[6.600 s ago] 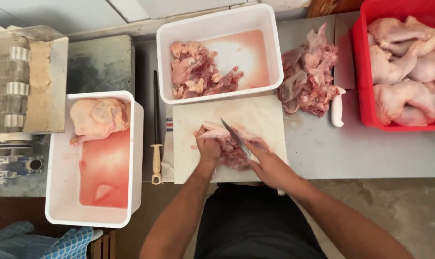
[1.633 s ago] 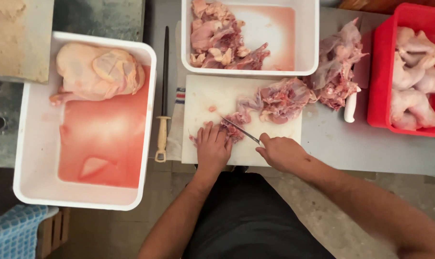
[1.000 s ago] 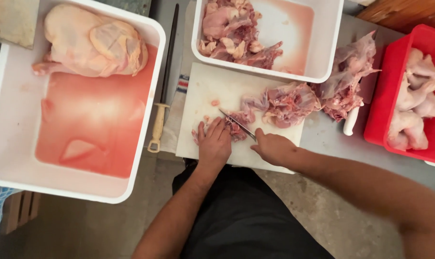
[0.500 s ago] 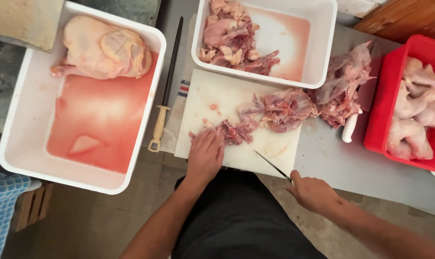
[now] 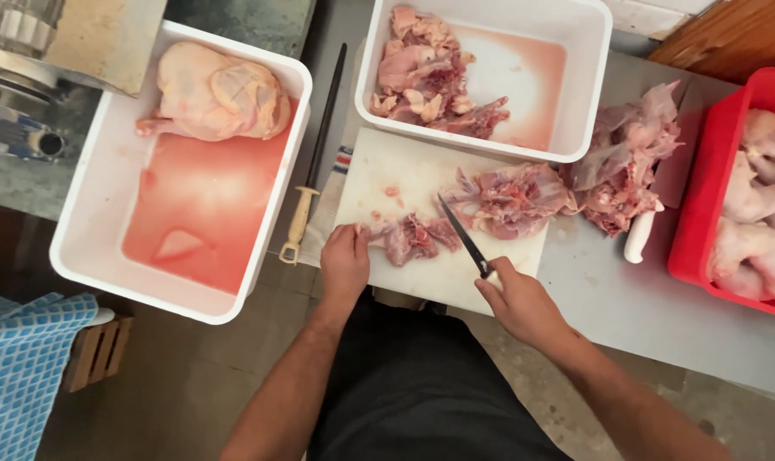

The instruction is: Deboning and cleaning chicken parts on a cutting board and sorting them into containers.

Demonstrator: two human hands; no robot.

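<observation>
Pointing up-left across board point(image 5: 421, 183), knife point(image 5: 462, 240)

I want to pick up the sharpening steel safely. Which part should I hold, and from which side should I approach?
Grip the sharpening steel by its cream handle, the thick end nearest the person, approaching from the table's near edge. The thin dark rod points away, lying in the narrow gap between the white tub and the cutting board; the left hand is closest, I think.

My left hand point(image 5: 345, 260) lies palm down, fingers curled forward; my right hand point(image 5: 524, 299) is closed in a fist grip, both forearms angled inward
</observation>
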